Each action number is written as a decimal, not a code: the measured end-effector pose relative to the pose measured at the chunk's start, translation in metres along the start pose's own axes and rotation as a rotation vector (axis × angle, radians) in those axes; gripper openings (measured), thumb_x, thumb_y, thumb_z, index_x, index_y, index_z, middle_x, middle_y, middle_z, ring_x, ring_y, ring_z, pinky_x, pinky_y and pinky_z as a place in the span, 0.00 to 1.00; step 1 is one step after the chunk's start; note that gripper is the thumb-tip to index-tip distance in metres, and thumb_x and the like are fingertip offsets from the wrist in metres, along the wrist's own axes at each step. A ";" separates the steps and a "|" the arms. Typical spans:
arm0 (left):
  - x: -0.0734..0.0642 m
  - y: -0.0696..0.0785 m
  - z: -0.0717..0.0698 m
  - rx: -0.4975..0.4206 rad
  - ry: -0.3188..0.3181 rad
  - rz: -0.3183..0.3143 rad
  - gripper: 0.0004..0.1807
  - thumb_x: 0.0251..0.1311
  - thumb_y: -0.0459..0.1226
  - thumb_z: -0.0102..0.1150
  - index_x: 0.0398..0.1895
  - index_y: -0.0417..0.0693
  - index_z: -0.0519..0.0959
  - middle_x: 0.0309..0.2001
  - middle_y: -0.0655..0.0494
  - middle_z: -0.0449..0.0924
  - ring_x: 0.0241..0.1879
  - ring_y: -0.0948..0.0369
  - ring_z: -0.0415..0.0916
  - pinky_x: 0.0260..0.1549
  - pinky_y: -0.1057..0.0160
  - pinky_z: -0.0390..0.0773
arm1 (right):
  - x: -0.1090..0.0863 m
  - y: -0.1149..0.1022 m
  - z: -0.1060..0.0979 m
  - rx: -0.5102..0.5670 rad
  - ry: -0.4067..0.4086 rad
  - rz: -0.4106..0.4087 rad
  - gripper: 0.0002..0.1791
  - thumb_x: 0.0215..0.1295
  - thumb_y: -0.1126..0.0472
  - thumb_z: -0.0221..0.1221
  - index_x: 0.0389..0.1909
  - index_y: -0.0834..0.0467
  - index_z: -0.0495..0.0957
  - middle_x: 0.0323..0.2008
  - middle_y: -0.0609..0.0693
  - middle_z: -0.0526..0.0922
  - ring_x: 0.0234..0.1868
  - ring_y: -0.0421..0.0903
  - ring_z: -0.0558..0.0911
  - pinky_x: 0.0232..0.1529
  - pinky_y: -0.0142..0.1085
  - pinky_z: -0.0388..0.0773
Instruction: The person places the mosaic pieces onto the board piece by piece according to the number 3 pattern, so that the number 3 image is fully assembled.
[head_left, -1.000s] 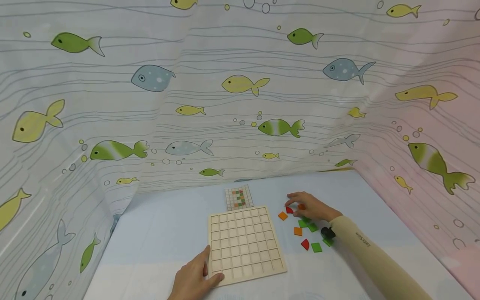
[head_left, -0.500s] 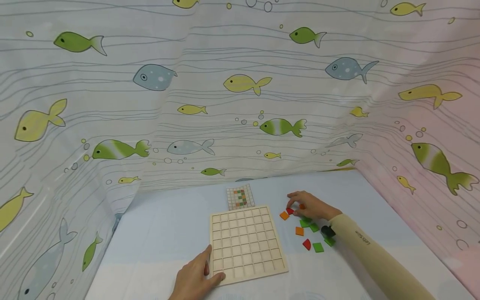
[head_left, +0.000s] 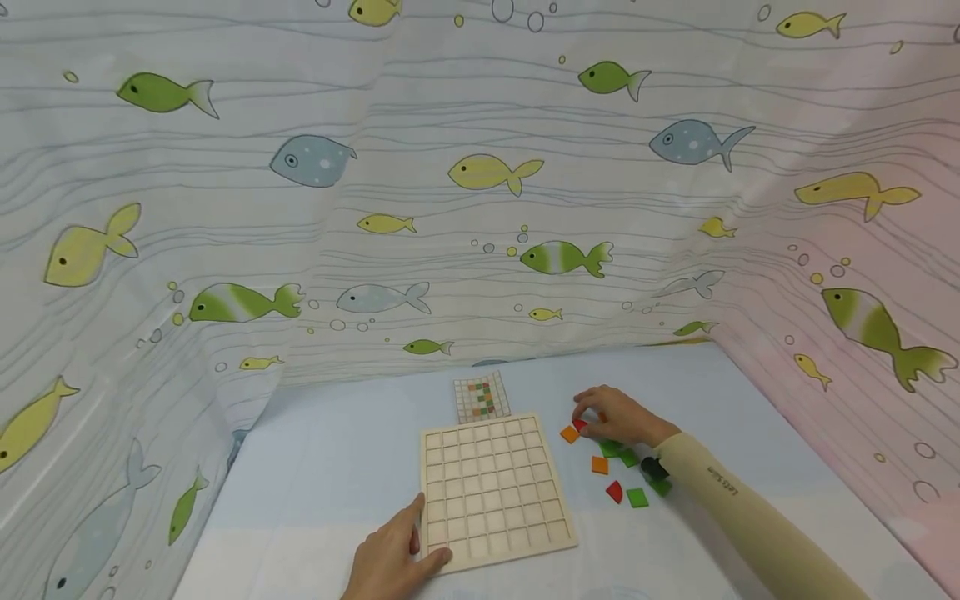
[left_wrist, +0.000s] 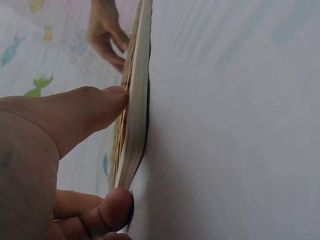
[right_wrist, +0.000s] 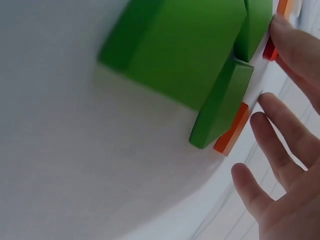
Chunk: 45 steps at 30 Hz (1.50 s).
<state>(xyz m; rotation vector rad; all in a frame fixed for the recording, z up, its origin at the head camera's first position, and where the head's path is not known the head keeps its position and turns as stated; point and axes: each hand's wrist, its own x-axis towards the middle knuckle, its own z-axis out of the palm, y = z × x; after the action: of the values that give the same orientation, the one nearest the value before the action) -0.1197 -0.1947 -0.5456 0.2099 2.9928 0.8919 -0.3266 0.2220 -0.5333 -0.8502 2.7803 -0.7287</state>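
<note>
A square wooden grid board lies on the table in the head view. My left hand grips its near left corner, thumb over the top and fingers along the side, as the left wrist view also shows at the board's edge. To the right of the board, my right hand has thumb and index finger around a red quarter-circle tile. In the right wrist view the thumb touches this red tile, its other fingers spread. Green tiles and an orange tile lie close by.
Behind the board lies a pattern card with coloured squares. Orange tiles, another red quarter-circle and green tiles are scattered beside the right wrist. Fish-printed sheeting walls the table at the back and sides.
The right thumb and index finger have closed in on the red tile, which now shows less between them. The left hand stays on the board's corner.
</note>
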 end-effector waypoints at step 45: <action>0.000 -0.001 -0.002 0.008 -0.003 0.006 0.52 0.56 0.59 0.76 0.75 0.33 0.70 0.26 0.67 0.66 0.20 0.72 0.56 0.20 0.69 0.61 | 0.014 -0.022 -0.009 0.188 0.171 0.008 0.12 0.69 0.59 0.71 0.51 0.56 0.90 0.40 0.43 0.90 0.35 0.39 0.80 0.37 0.31 0.78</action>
<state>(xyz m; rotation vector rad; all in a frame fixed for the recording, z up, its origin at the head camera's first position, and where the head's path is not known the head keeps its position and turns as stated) -0.1200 -0.1964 -0.5447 0.2198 2.9954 0.8796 -0.3295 0.2021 -0.5151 -0.7747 2.7992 -1.0890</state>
